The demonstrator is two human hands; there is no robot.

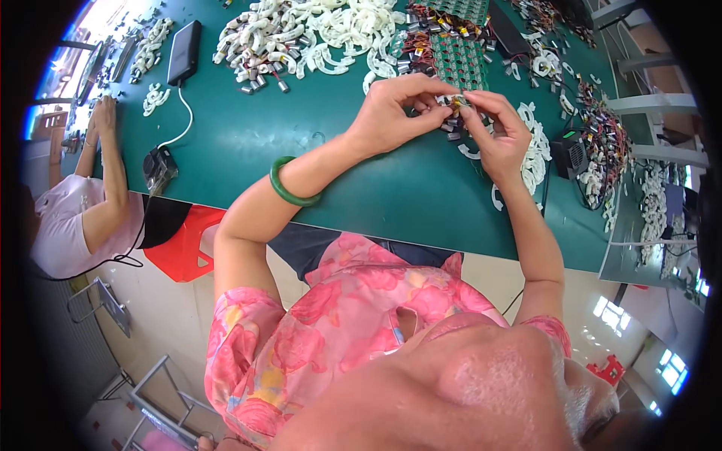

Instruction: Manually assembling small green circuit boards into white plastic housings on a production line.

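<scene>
Nearest the camera: a pink floral blouse [338,316], forearms rising from it toward the green table [248,135]. A green bangle [289,192] sits on the left wrist.

Left hand [391,113] and right hand [500,135] meet above the table. Fingertips of both pinch one small part with wires [457,101] between them; the part is held just above the table surface, beside a short row of small silver cylinders [451,124]. Detail of the part is too small to resolve.

Beyond the hands: green circuit boards [459,60], then a large heap of white curved plastic pieces [316,34]. Far left: a black power bank [184,51] with a white cable [183,124]. A second person in a pale shirt [64,225] sits at the left table edge.
</scene>
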